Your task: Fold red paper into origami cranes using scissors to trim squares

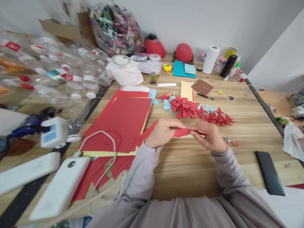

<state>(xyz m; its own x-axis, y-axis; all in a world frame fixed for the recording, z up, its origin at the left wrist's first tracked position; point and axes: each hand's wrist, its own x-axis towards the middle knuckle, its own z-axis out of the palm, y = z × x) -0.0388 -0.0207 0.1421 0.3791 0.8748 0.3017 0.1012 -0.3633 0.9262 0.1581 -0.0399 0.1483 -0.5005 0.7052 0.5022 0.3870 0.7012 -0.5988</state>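
The left hand (pixel 163 132) and right hand (pixel 210 136) each pinch a small red paper (pixel 181 132) between thumb and fingers, held over the bare wood of the table (pixel 187 171), in front of the person's body. The phone (pixel 269 172) lies to the right; the power bank (pixel 61 186) lies to the left. Beyond the right wrist are the scissors (pixel 231 141). Left of the left hand is a stack of red sheets (pixel 121 123). Past the hands sit red folded pieces (pixel 184 107), then a pen (pixel 205 96) and brown paper (pixel 202 87). Farther back are a yellow tape measure (pixel 167 67), a white roll (pixel 211 59) and, by the wall, a red dome (pixel 183 52).
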